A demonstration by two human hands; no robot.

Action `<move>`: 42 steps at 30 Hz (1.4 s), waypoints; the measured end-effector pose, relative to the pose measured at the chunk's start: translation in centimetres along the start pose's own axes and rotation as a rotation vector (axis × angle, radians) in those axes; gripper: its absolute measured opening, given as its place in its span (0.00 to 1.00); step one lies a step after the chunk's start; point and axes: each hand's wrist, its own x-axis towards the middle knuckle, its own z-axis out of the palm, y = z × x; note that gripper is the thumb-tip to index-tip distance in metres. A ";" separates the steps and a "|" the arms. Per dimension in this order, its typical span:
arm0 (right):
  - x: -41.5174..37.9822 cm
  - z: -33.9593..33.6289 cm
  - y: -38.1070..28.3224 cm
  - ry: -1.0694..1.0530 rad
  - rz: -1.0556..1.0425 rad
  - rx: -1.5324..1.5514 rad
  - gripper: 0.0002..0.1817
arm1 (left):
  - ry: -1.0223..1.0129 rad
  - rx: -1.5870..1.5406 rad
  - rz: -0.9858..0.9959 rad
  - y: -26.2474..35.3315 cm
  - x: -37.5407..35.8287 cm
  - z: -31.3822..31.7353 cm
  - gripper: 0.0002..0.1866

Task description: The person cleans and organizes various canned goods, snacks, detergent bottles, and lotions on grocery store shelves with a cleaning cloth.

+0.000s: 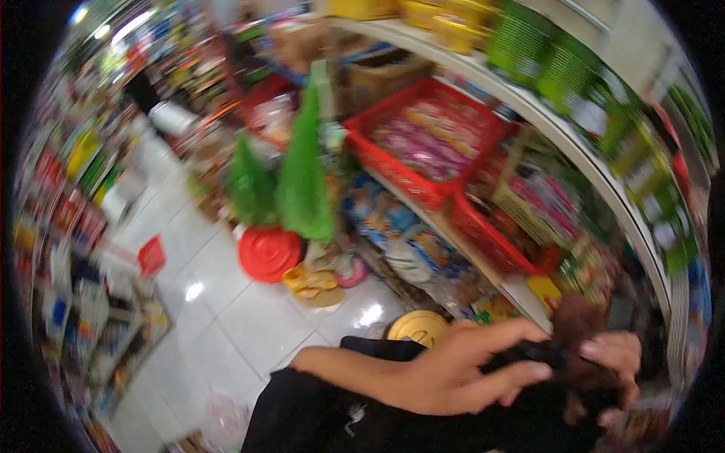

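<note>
My left hand [453,370] reaches in from the lower middle, its thumb and fingers closed round a small black item [529,353] that is blurred. Right beside it, my right hand [618,361] curls its fingers round a dark brown, soft-looking bundle [580,321]. The bundle overlaps the black item in this view, and its kind is smeared by motion. Black clothing [332,411] with a small white mark lies below both hands.
Shelves on the right hold green cans [563,68], a red basket of packets [400,177] and a second red basket [495,238]. Green bags [306,174], a red lid [269,254] and a yellow lid [418,328] stand along the tiled floor [226,309]. A red dustpan-like piece [151,255] lies left.
</note>
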 end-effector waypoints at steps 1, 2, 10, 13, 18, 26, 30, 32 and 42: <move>0.1 0.0 0.1 0.028 -0.007 -0.003 0.23 | -0.018 -0.040 -0.117 0.8 0.1 -0.2 0.11; 0.2 -0.4 0.2 0.055 -0.018 0.014 0.23 | -0.031 -0.067 -0.235 1.5 0.4 -0.3 0.12; 0.9 -1.8 0.3 -0.001 -0.021 0.171 0.11 | -0.033 0.110 -0.303 1.3 1.2 0.5 0.12; 1.2 -1.3 0.4 0.021 -0.045 0.182 0.09 | -0.182 0.405 -0.212 1.8 1.6 -0.1 0.11; 0.8 -0.6 0.2 0.056 -0.098 0.115 0.08 | -0.185 0.431 -0.169 2.0 2.2 0.5 0.13; 0.6 1.2 -1.5 0.210 -0.034 0.110 0.12 | -0.373 0.510 0.029 1.6 3.0 -0.3 0.14; 0.4 1.4 -1.5 0.193 -0.004 0.178 0.15 | -0.510 0.451 -0.012 1.5 3.5 -0.8 0.14; 0.0 1.3 -1.7 0.144 0.038 0.192 0.15 | -0.611 0.453 0.032 1.3 4.0 -1.1 0.14; -0.8 1.3 2.0 0.032 -0.361 0.341 0.16 | -0.777 0.438 0.400 -2.3 4.5 -2.6 0.13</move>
